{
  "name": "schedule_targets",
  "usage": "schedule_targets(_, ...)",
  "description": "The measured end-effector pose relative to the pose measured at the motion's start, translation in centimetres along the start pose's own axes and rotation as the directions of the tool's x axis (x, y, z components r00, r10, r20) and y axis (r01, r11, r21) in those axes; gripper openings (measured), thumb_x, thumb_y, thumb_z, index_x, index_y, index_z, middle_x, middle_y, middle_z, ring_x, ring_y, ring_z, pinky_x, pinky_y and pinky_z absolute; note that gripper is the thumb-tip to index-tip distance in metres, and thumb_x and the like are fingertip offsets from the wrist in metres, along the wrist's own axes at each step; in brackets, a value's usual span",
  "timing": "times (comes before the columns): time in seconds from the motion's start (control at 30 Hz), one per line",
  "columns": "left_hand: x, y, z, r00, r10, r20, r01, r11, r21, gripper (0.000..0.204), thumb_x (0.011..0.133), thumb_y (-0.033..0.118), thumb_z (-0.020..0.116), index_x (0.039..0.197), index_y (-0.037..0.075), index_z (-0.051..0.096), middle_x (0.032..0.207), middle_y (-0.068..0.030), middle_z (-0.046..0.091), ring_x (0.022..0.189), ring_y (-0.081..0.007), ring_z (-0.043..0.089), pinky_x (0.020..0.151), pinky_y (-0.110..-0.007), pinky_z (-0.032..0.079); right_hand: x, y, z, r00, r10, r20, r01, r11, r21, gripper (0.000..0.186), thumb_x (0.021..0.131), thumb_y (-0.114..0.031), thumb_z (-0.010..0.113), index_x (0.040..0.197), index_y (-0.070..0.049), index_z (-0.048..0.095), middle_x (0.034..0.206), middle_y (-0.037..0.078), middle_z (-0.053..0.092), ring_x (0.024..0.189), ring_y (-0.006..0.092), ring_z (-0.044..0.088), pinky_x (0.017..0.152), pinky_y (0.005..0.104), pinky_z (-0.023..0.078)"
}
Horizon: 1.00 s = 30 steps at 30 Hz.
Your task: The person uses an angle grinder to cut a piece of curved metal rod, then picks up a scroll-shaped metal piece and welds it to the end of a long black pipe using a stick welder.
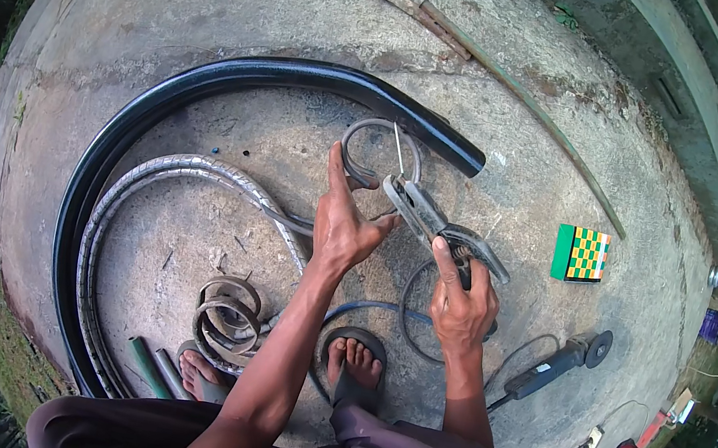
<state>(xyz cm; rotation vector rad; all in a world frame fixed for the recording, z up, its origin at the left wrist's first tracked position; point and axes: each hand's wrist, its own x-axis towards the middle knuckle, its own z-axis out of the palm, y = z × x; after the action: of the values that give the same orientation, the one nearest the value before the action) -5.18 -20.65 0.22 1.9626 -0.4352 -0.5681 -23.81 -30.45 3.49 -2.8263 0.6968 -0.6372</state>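
Note:
My right hand (462,312) is wrapped round the handle of a grey welding electrode holder (418,213), thumb on top. A short pale welding rod (398,147) sticks up from its jaws. My left hand (347,230) is beside the jaws, index finger stretched forward and thumb spread toward the holder; the other fingers are hidden. A round ring of metal rod (348,131) is by my left index finger, its bent ends overlapping near the fingertips. Whether the finger touches or only overlaps the ring, I cannot tell.
A curved black tube (213,72) and silvery bent tubing (97,228) lie left. More metal rings (231,309) sit by my feet. Right are a green checkered box (580,254) and an angle grinder (554,366). A long rod (539,112) lies far off; cables cross the concrete.

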Motion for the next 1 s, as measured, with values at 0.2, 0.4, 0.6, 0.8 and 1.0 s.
schedule_targets(0.2, 0.8, 0.2, -0.5, 0.999, -0.005, 0.053, 0.004, 1.0, 0.014, 0.128, 0.063, 0.015, 0.092, 0.158, -0.005, 0.008, 0.116, -0.0217, 0.072, 0.118, -0.0417, 0.065, 0.108, -0.045, 0.047, -0.4, 0.5, 0.1, 1.0, -0.005, -0.021, 0.005, 1.0, -0.01, 0.069, 0.079, 0.006, 0.07, 0.136, -0.032, 0.067, 0.096, 0.011, 0.061, 0.076, 0.0306, 0.068, 0.064, 0.0414, 0.056)
schedule_targets(0.4, 1.1, -0.9, -1.0, 0.998, 0.043, 0.055, -0.046, 0.998, 0.053, 0.127, 0.063, 0.016, 0.092, 0.157, -0.004, 0.009, 0.118, -0.0246, 0.07, 0.119, -0.0438, 0.065, 0.108, -0.046, 0.049, 0.0, 0.0, 0.5, 0.999, -0.039, -0.025, 0.039, 0.999, -0.004, 0.069, 0.079, 0.007, 0.069, 0.137, -0.031, 0.067, 0.098, 0.013, 0.063, 0.08, 0.033, 0.069, 0.066, 0.0412, 0.057)
schedule_targets(0.6, 1.1, -0.6, -1.0, 0.997, 0.036, 0.065, -0.039, 0.999, 0.032, 0.126, 0.063, 0.015, 0.091, 0.157, -0.004, 0.009, 0.12, -0.0253, 0.07, 0.119, -0.0438, 0.065, 0.107, -0.046, 0.049, -0.5, 0.5, 0.1, 0.999, -0.036, -0.005, 0.035, 0.998, -0.058, 0.067, 0.081, 0.004, 0.071, 0.137, -0.033, 0.067, 0.098, 0.013, 0.063, 0.082, 0.0319, 0.07, 0.067, 0.0415, 0.057)
schedule_targets(0.8, 1.0, -0.8, -1.0, 0.997, 0.071, 0.037, -0.071, 0.997, 0.011, 0.129, 0.062, 0.013, 0.092, 0.158, -0.004, 0.006, 0.119, -0.0247, 0.07, 0.119, -0.0432, 0.065, 0.106, -0.047, 0.049, 0.2, 0.1, 0.3, 0.999, -0.035, -0.002, 0.035, 0.996, -0.08, 0.064, 0.083, 0.0, 0.072, 0.135, -0.035, 0.067, 0.1, 0.011, 0.063, 0.08, 0.0312, 0.07, 0.065, 0.0423, 0.058)
schedule_targets(1.0, 1.0, -0.2, -1.0, 0.997, 0.005, 0.08, -0.006, 1.0, 0.013, 0.129, 0.064, 0.012, 0.09, 0.16, 0.001, 0.004, 0.121, -0.025, 0.069, 0.116, -0.0428, 0.067, 0.101, -0.046, 0.053, -0.4, 0.3, 0.0, 0.999, -0.049, -0.003, 0.048, 0.996, -0.081, 0.07, 0.081, 0.005, 0.068, 0.137, -0.036, 0.066, 0.103, 0.012, 0.062, 0.082, 0.0322, 0.07, 0.067, 0.0432, 0.058)
